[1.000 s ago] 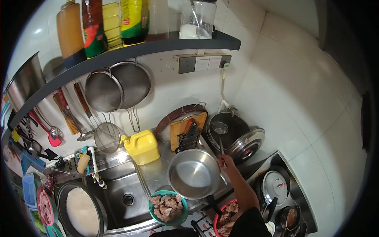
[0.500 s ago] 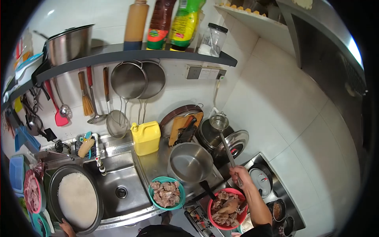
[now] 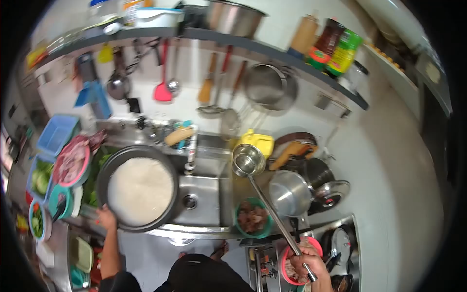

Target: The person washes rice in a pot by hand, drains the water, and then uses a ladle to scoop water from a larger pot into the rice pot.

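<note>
My right hand (image 3: 309, 263) is closed around the long handle of a metal ladle (image 3: 248, 160). Its bowl is raised above the counter near the yellow jug. At the lower left rim of a large dark basin (image 3: 104, 187), my left hand (image 3: 106, 218) grips the edge, though its fingers are blurred. White rice (image 3: 141, 190) with cloudy liquid fills the basin, which sits over the left part of the sink. Below my right hand is a red bowl (image 3: 318, 245) of meat pieces, partly hidden by that hand.
A teal bowl of meat (image 3: 253, 219) stands right of the sink (image 3: 209, 187), near an empty metal pot (image 3: 290, 193) and a yellow jug (image 3: 260, 142). Bowls of meat and vegetables crowd the left. Utensils and sieves hang below a shelf (image 3: 194, 33).
My view has swung left. The ladle has moved left, from near the dark pots to over the counter by the sink. My left hand stays at the basin's rim.
</note>
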{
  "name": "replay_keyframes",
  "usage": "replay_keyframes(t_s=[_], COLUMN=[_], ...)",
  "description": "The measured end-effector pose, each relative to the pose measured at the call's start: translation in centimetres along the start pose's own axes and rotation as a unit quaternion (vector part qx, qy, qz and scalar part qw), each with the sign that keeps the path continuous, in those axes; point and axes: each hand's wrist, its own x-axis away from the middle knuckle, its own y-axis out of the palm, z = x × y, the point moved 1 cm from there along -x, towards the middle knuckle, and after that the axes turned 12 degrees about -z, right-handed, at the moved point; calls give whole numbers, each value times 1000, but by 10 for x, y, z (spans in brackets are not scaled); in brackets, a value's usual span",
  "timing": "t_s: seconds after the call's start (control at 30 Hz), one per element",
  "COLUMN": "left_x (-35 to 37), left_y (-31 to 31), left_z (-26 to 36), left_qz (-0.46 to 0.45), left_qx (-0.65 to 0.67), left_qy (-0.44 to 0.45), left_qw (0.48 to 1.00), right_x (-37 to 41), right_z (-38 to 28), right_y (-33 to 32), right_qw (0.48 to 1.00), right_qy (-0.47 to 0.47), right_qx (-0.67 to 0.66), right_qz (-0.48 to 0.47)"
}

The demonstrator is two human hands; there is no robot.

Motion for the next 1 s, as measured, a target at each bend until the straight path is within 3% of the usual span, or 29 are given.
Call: replay_keyframes(t_s=[0.07, 0.17, 0.33, 0.47, 1.0], left_x=[-26, 17, 27, 27, 31], left_y=[26, -4, -12, -15, -15], left_z=[-30, 13, 22, 24, 27], left_qz=[44, 11, 3, -9, 16], left_qx=[44, 79, 107, 106, 136], left_qy=[64, 24, 9, -11, 4], left_qw=[996, 997, 994, 994, 991], right_x=[-24, -55, -105, -134, -233], right_z=[10, 19, 31, 40, 49], right_y=[23, 56, 113, 144, 188], right_qw=[999, 992, 975, 958, 905], right_qy=[48, 112, 181, 195, 257], right_qx=[-4, 22, 16, 7, -137], right_qz=[-24, -60, -129, -210, -310])
